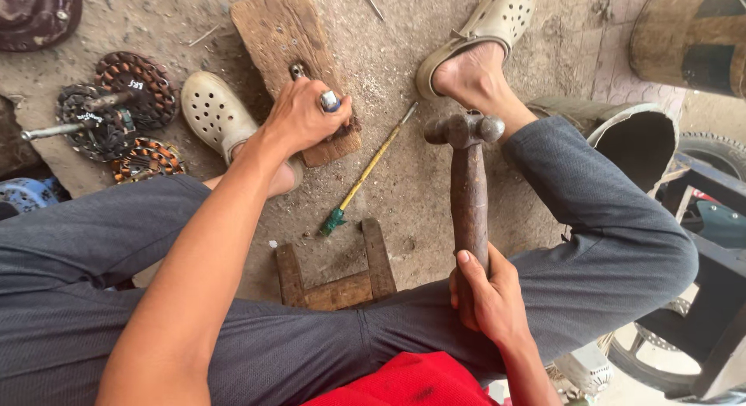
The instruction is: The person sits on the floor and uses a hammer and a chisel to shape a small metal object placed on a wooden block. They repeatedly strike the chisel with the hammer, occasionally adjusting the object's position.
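My left hand [305, 115] rests on a worn wooden board [286, 34] on the dirt floor and pinches a small silver-blue metal part [330, 101] against it. A small metal piece [298, 69] lies on the board just above my knuckles. My right hand [486, 293] grips the wooden handle of a ball-peen hammer [466, 153], held upright with its steel head raised to the right of the board. I sit on a low wooden stool [336, 274] with both knees spread.
A screwdriver with a green handle and yellow shaft [365, 173] lies between my feet. Copper-wound motor stators [128, 91] sit at the left with a shaft. A cut tyre piece [629, 138] and black frame [719, 243] stand at the right.
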